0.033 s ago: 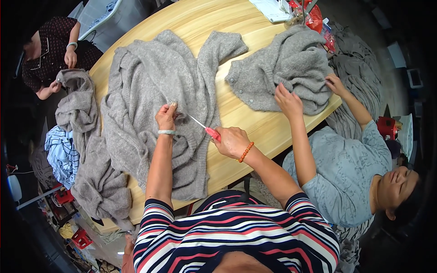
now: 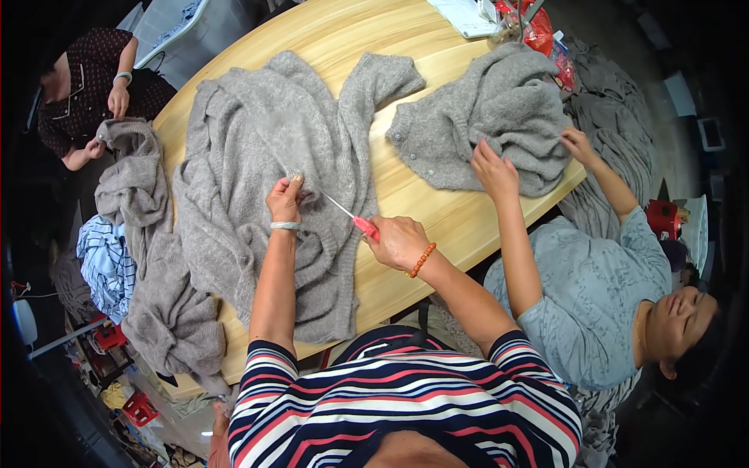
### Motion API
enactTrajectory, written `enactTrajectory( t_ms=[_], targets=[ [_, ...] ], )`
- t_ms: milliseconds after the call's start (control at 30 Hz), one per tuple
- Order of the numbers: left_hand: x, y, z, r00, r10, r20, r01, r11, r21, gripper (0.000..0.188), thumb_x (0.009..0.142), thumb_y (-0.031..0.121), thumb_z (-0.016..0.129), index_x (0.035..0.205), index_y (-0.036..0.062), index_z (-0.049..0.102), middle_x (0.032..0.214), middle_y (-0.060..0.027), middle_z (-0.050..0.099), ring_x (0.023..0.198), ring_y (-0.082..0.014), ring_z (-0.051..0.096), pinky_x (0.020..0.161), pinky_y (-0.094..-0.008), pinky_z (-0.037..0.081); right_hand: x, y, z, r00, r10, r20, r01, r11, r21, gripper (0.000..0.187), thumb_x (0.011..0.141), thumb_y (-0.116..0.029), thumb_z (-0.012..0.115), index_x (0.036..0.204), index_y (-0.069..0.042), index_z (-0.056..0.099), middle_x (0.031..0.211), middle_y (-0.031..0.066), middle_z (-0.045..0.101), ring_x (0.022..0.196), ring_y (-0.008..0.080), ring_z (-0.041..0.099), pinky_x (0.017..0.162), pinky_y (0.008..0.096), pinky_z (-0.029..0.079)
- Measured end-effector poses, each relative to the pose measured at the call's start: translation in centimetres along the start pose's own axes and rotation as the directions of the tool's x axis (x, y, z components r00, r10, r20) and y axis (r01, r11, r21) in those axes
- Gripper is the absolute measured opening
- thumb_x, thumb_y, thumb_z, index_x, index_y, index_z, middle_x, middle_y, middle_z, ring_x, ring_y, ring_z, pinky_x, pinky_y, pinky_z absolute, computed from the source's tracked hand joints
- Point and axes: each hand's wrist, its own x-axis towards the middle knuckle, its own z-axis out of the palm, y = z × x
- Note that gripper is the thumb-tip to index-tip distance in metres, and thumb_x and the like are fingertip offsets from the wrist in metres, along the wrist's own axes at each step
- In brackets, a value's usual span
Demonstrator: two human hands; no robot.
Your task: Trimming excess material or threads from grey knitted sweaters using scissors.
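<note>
A grey knitted sweater [image 2: 226, 148] lies spread on the wooden table in front of me, one sleeve reaching to the far right. My left hand [image 2: 284, 201] pinches a fold of its knit near the middle. In my closed right hand [image 2: 399, 242] is a thin metal-shafted tool with a pink handle [image 2: 365, 227]. Its shaft points up and left toward the pinched fold, and the tip is too small to make out at the knit. The rest of the handle is hidden in my palm.
At my right, a person [image 2: 593, 288] handles another grey buttoned knit [image 2: 437, 148]. Across on the left, a second person [image 2: 86, 93] holds a grey garment [image 2: 129, 171]. Blue striped cloth [image 2: 105, 265] hangs beside the table [image 2: 257, 23]. A white bin [image 2: 183, 43] stands behind.
The far hand of the person at my right has shifted slightly along the grey knit. My own hands and the tool look almost unchanged.
</note>
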Motion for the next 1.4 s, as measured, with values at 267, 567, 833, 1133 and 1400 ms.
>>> enactTrajectory(
  t_ms=[267,567,833,1133,1400],
  targets=[
    [-0.9,-0.2,0.0,0.989,0.013,0.149,-0.011,1.000,-0.017,0.006,0.091,0.012,0.070,0.092,0.0062,0.067,0.078,0.0018,0.065,0.065,-0.0085,0.060,0.063,-0.0264,0.055,-0.6,-0.4,0.2,0.999,0.042,-0.026,-0.042,0.999,-0.011,0.026,0.089,-0.028,0.060,0.093,-0.003,0.064,0.083,0.0237,0.068,0.085,0.0409,0.068,0.076,0.0490,0.054],
    [-4.2,0.8,-2.8,0.991,0.103,0.089,-0.128,0.931,0.341,0.018,0.094,0.018,0.067,0.104,0.0035,0.068,0.089,-0.0034,0.070,0.077,-0.0164,0.067,0.071,-0.0305,0.054,-3.8,0.3,1.5,0.997,0.078,0.022,-0.076,0.995,-0.071,0.026,0.090,-0.033,0.061,0.098,-0.008,0.063,0.084,0.0207,0.068,0.085,0.0412,0.066,0.076,0.0518,0.051],
    [-11.7,0.0,-8.7,0.878,0.269,0.396,-0.432,0.089,0.897,0.057,0.079,0.018,0.074,0.132,0.0056,0.055,0.126,-0.0206,0.061,0.112,-0.0371,0.060,0.094,-0.0417,0.047,-8.4,-1.8,6.4,0.993,-0.062,0.100,0.073,0.992,-0.104,0.024,0.088,-0.027,0.061,0.094,-0.005,0.063,0.078,0.0205,0.068,0.080,0.0405,0.068,0.069,0.0513,0.053],
    [-16.5,9.9,-14.2,0.710,0.542,0.450,-0.437,-0.161,0.885,0.083,0.066,0.005,0.075,0.143,0.0041,0.043,0.112,-0.0254,0.065,0.092,-0.0411,0.064,0.081,-0.0467,0.050,-11.1,-1.9,7.3,0.993,-0.073,-0.096,0.065,0.995,-0.082,0.022,0.088,-0.028,0.061,0.093,-0.006,0.063,0.078,0.0193,0.068,0.077,0.0394,0.068,0.067,0.0505,0.052],
    [-14.8,14.3,-30.0,0.983,-0.156,-0.093,0.170,0.969,0.177,0.038,0.089,0.016,0.063,0.122,-0.0031,0.062,0.116,-0.0149,0.068,0.106,-0.0325,0.064,0.091,-0.0435,0.051,-13.0,-3.6,9.4,0.990,-0.134,0.050,0.139,0.984,-0.115,0.025,0.087,-0.032,0.064,0.098,-0.010,0.063,0.079,0.0184,0.068,0.079,0.0386,0.068,0.071,0.0497,0.052]
  ],
)
